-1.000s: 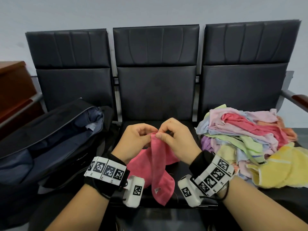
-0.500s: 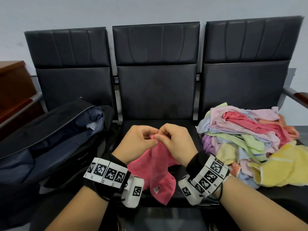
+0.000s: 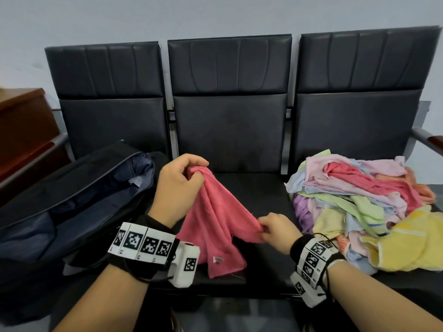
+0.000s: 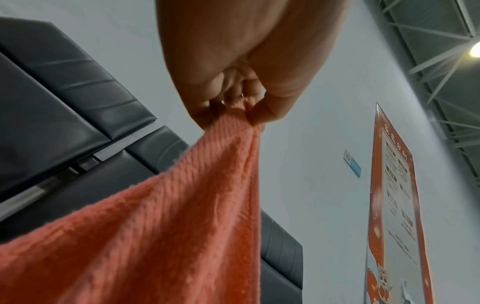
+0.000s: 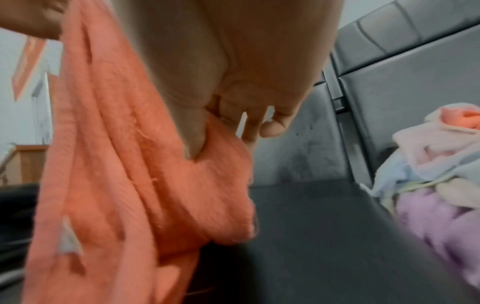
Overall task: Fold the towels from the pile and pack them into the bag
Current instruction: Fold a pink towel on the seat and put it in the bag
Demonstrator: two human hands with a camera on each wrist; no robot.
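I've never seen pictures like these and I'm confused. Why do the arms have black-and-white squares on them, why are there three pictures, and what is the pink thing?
No machine here: these are a person's two bare hands. The bands with squares are strapped round the wrists, and the white boxes beside them are probably the small wrist cameras. The big picture comes from a camera on the person's head, looking down. The other two come from the wrists, looking along each hand.

The pink thing is a towel. It looks orange in the wrist pictures. The left hand grips its top, and the right hand pinches another edge lower down.

All this happens over a row of black seats. A pile of colourful towels lies on the right seat, and an open dark bag waits on the left.
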